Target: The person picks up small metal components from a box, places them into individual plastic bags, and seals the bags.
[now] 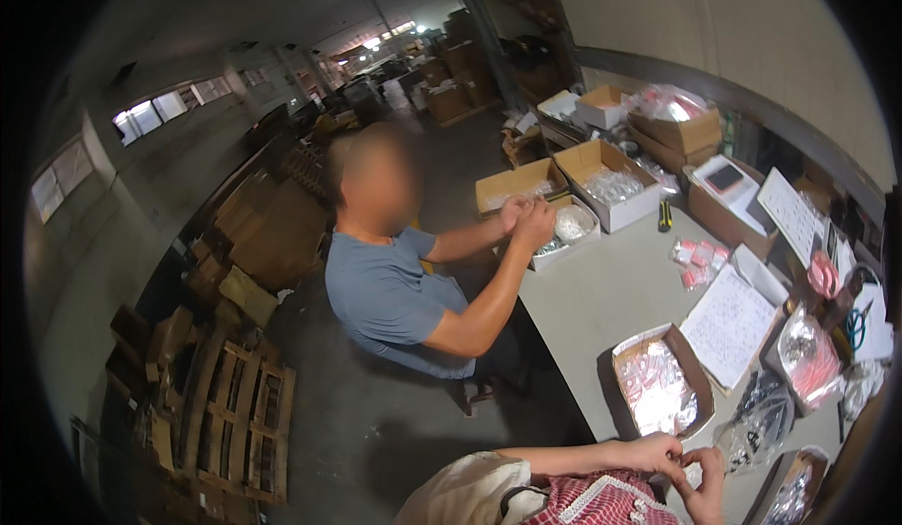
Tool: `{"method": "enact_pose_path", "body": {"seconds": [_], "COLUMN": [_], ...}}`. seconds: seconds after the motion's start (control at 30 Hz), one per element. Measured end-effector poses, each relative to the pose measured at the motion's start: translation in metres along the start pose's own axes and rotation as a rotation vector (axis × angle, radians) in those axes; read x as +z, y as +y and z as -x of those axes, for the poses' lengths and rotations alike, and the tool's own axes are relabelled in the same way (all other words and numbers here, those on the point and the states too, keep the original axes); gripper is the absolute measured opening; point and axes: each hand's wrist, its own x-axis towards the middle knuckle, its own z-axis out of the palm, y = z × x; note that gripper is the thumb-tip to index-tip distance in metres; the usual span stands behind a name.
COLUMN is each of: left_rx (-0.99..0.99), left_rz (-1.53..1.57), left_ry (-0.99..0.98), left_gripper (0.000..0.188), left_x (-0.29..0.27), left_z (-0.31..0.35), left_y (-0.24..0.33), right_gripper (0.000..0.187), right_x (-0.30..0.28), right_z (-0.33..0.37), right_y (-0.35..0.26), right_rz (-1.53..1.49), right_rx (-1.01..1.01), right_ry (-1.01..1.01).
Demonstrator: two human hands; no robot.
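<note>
By the near edge of the flat grey worktop (583, 299), we are clamping our grip, bare left hand (653, 454) and right hand (707, 487), on a small whitish plastic-looking piece (693, 475), probably light, slippery, best edge-held

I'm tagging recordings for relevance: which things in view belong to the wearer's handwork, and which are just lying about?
Apparently in the job:
- Small pale item, between left hand and right hand; details unclear
- Open box of shiny packets, close to the left hand

Apparently lying about:
- Yellow-and-black tool
- Teal-handled scissors
- Dark-screened device
</note>
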Motion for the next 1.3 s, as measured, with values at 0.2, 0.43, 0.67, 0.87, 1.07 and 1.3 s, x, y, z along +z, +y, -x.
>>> {"method": "enact_pose_path", "body": {"seconds": [0.2,0.43,0.67,0.87,1.07,1.3], "left_rx": [-0.022,0.015,-0.017,-0.036,-0.001,-0.048], "left_rz": [-0.023,0.150,0.322,0.483,0.643,0.649], "left_ry": [0.020,-0.039,-0.080,-0.069,0.069,0.114], "left_gripper": [0.048,0.054,0.052,0.053,0.048,0.047], "left_x": [0.006,0.020,0.030,0.031,0.038,0.050], "left_z": [-0.006,-0.024,-0.002,0.037,0.041,0.033], "left_y": [0.011,-0.015,-0.014,0.004,0.005,-0.001], "right_gripper": [0.029,0.024,0.023,0.023,0.022,0.021], "right_x": [-0.007,-0.004,0.005,0.008,0.007,0.007], "right_z": [0.002,0.005,0.010,0.016,0.020,0.027], "right_y": [-0.021,-0.029,-0.040,-0.045,-0.045,-0.043], "right_rz": [-0.145,-0.311,-0.346,-0.349,-0.340,-0.342], "right_rx": [0.042,0.031,0.014,-0.023,-0.062,-0.089], "right_ry": [0.062,0.172,0.172,0.196,0.247,0.300]}}
